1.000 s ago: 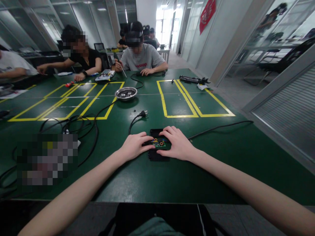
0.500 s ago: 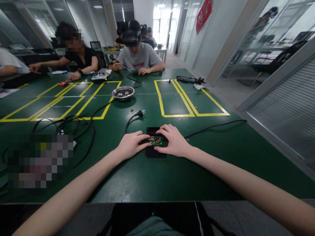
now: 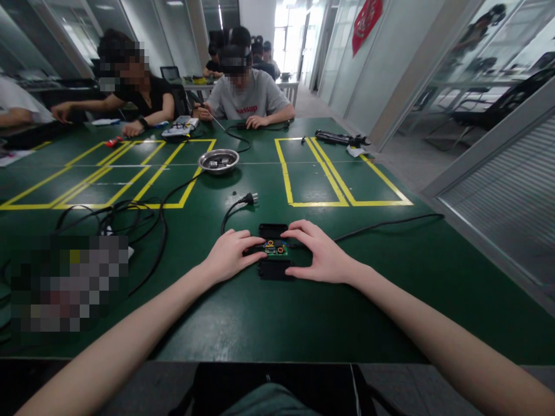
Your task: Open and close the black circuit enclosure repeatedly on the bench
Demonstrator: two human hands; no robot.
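A small green circuit board (image 3: 274,249) with orange rings lies in an open black casing (image 3: 274,268) on the green table (image 3: 260,312). My left hand (image 3: 230,254) rests at its left side with fingers curled against the board's edge. My right hand (image 3: 321,254) sits at its right side, thumb and fingers spread round the board and casing. A black cable with a plug (image 3: 250,199) runs off behind the casing, and a second cable (image 3: 390,222) leads away to the right.
A metal bowl (image 3: 218,161) with small parts stands farther back. Tangled black cables (image 3: 130,216) lie at the left. Yellow tape outlines (image 3: 321,173) mark the table. A black tool (image 3: 340,138) lies at the far right. Other people sit at the far side.
My right hand's fingers have spread and drawn a little away from the board, showing more of the casing. The view shifted slightly; my left hand has barely moved.
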